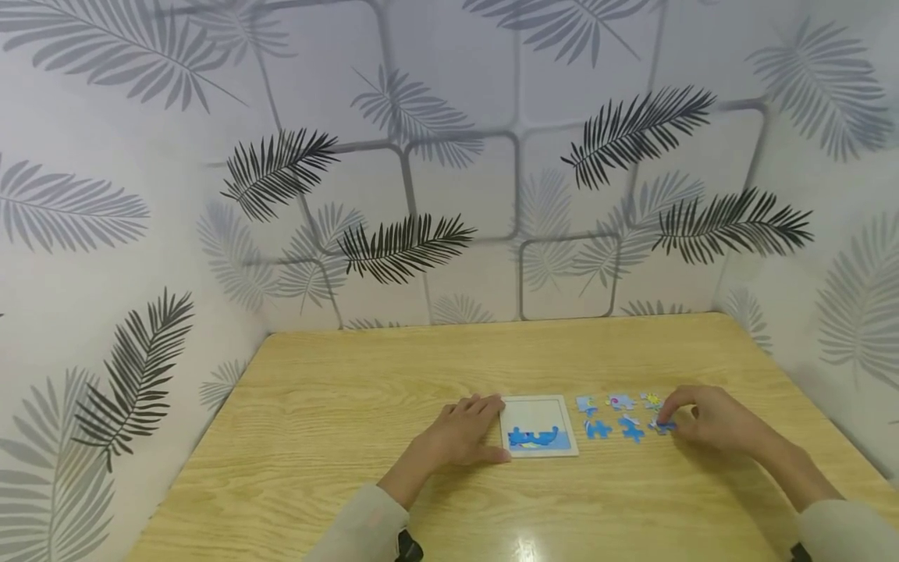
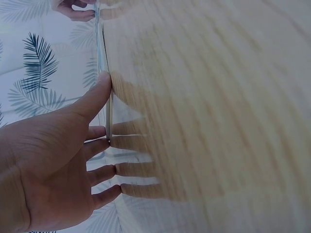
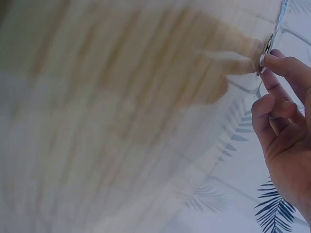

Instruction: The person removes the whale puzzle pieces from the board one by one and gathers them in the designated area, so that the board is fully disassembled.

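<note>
A square puzzle tray (image 1: pixel 538 399) with a pale rim lies flat on the table, its lower part filled with blue pieces (image 1: pixel 531 439). My left hand (image 1: pixel 465 433) rests at the tray's left side, fingers by the upper corner and thumb at the lower one. In the left wrist view, that hand (image 2: pixel 53 170) has its fingers spread, with their tips on the tabletop. To the right of the tray, my right hand (image 1: pixel 712 421) pinches a blue puzzle piece (image 1: pixel 660 427) between thumb and fingertips. The right wrist view shows this hand (image 3: pixel 286 126) with its fingertips at table level.
Loose puzzle pieces (image 1: pixel 598 428) lie in two short rows between the tray and my right hand; one in the far row bears a yellow sun (image 1: pixel 652 400). The wooden table (image 1: pixel 337 421) meets a leaf-patterned wall (image 1: pixel 477 195) at the back and sides.
</note>
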`<state>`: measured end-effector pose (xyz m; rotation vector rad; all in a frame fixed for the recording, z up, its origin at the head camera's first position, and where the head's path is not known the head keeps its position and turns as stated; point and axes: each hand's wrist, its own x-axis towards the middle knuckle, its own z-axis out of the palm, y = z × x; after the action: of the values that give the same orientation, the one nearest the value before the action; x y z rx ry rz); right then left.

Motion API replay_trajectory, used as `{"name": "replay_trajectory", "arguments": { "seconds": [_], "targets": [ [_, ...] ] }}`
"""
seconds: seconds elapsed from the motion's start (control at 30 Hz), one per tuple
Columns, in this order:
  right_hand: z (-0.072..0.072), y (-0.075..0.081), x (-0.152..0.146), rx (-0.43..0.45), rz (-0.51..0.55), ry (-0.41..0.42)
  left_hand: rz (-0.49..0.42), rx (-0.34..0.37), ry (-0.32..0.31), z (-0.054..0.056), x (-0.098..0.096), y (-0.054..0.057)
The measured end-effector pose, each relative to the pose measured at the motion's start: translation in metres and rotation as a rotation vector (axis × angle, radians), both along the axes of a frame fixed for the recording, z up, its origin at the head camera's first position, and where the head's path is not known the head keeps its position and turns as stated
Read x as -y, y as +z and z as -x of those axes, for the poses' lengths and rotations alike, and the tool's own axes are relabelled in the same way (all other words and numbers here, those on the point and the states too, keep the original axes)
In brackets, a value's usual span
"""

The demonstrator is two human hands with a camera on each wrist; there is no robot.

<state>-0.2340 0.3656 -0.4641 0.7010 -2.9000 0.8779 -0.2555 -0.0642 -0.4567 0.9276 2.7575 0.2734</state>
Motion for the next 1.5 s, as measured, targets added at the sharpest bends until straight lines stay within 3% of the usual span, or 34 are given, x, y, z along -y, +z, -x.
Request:
{"name": "replay_trajectory", "arguments": {
  "seconds": [0.33,0.53,0.73,0.97,1.1,1.23,1.5],
  "targets": [
    [0.002,0.007,0.004,-0.021,-0.050,0.034,0.001,-0.005,0.002,0.000,0.002,0.000],
    [0.003,0.025,0.018,0.059,0.049,-0.042,-0.011,-0.012,0.000,0.004,0.003,-0.008],
    [0.014,0.030,0.063,0.080,0.110,0.086,-0.010,-0.012,0.006,0.002,0.003,-0.002],
    [0.021,0.019,0.131,0.173,0.162,0.286,-0.006,-0.003,0.016,0.001,0.001,-0.001],
    [0.023,0.012,0.165,0.134,0.125,0.347,-0.012,0.003,0.018,0.002,0.000,-0.004],
    [0.021,0.008,0.189,0.098,0.062,0.359,-0.010,0.005,0.012,0.001,0.000,-0.002],
    [0.018,0.006,0.204,0.196,0.036,0.298,0.009,0.014,0.032,-0.003,-0.001,0.005]
  ]
}}
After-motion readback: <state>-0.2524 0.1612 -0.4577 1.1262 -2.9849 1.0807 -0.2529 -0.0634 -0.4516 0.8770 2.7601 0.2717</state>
